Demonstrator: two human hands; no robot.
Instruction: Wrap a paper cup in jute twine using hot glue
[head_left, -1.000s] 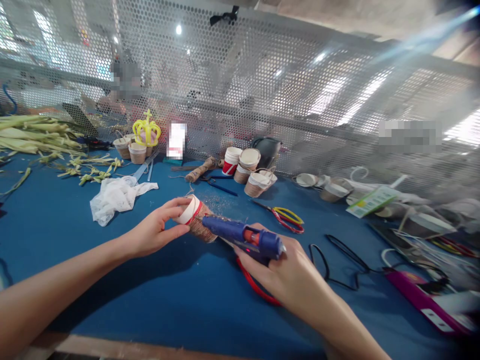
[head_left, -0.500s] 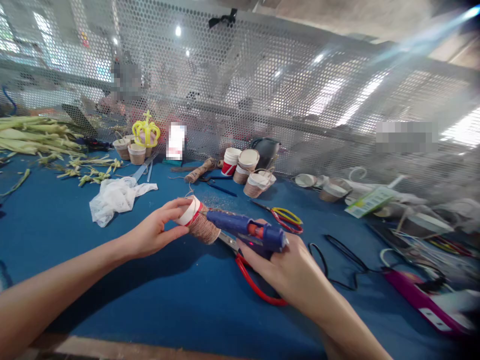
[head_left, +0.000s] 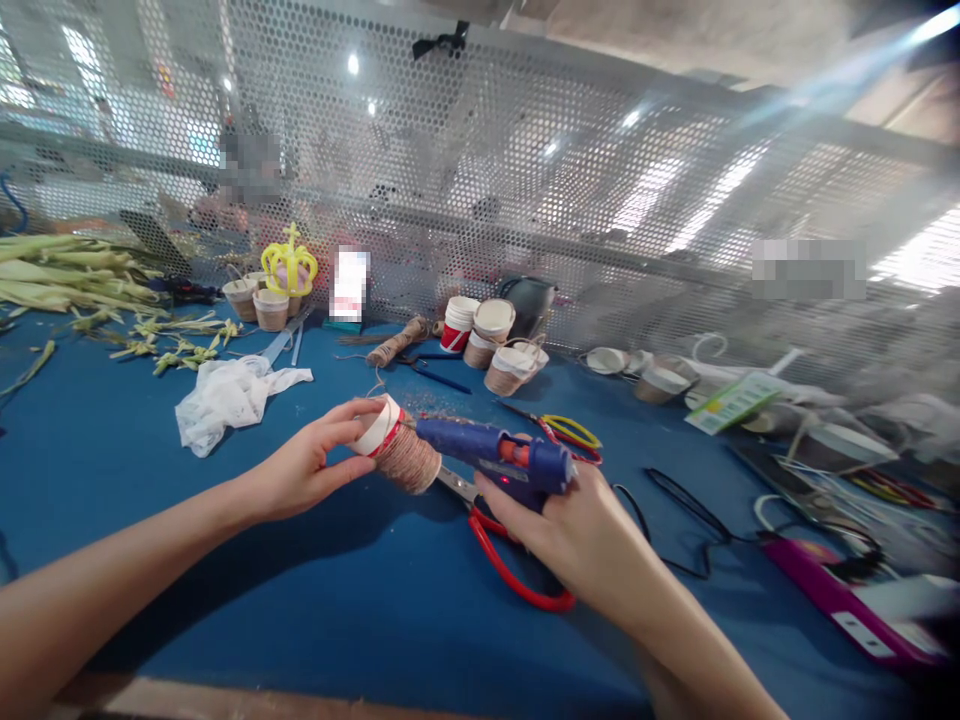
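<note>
My left hand (head_left: 322, 452) grips a paper cup (head_left: 409, 458) by its white rim; the cup is tilted on its side. Brown twine covers most of its wall, and a red band shows beside the rim. A loose twine end rises above it. My right hand (head_left: 566, 510) is wrapped round a blue glue gun (head_left: 480, 448), whose red light is lit. The gun's nozzle meets the cup at the edge of the twine, touching or very close. Beneath both lie red-handled scissors (head_left: 517, 570), partly hidden by the cup and my right hand.
Behind are a bundle of twine (head_left: 397, 342), several cups (head_left: 495, 322) and yellow-and-red-handled scissors (head_left: 570, 432). A crumpled white cloth (head_left: 225, 400) lies left, near green husks (head_left: 67, 275). At right sits a purple power strip (head_left: 832, 605) with a black cord (head_left: 686, 500). A perforated metal screen (head_left: 450, 160) stands behind.
The glue gun's nozzle has shifted very slightly along the cup, and the whole view has drifted a little. Both hands keep their holds.
</note>
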